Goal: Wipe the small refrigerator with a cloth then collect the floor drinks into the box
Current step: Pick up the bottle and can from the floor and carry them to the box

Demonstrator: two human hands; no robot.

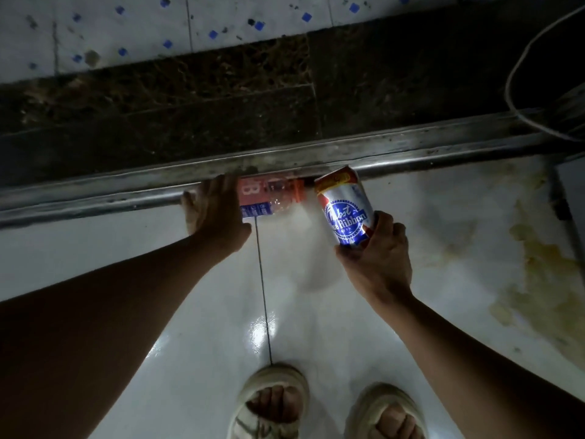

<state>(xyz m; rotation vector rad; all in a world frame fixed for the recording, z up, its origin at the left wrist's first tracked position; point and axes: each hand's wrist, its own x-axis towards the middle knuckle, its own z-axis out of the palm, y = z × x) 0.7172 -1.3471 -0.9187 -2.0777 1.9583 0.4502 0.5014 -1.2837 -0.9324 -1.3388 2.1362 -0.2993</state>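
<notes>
A plastic bottle with an orange-red label point(269, 196) lies on its side on the white floor, against a metal door track point(411, 147). My left hand point(215, 213) rests over the bottle's left end with fingers curled on it. My right hand point(376, 251) holds a silver, blue and red beer can point(345, 207) by its lower end, lifted off the floor and tilted, just right of the bottle. The refrigerator, cloth and box are not in view.
Beyond the track runs a dark stone sill point(190, 99), then white tile with blue specks point(126, 26). A cable point(519, 68) loops at the upper right. Yellowish stains point(544, 274) mark the floor on the right. My sandalled feet point(275, 403) stand below.
</notes>
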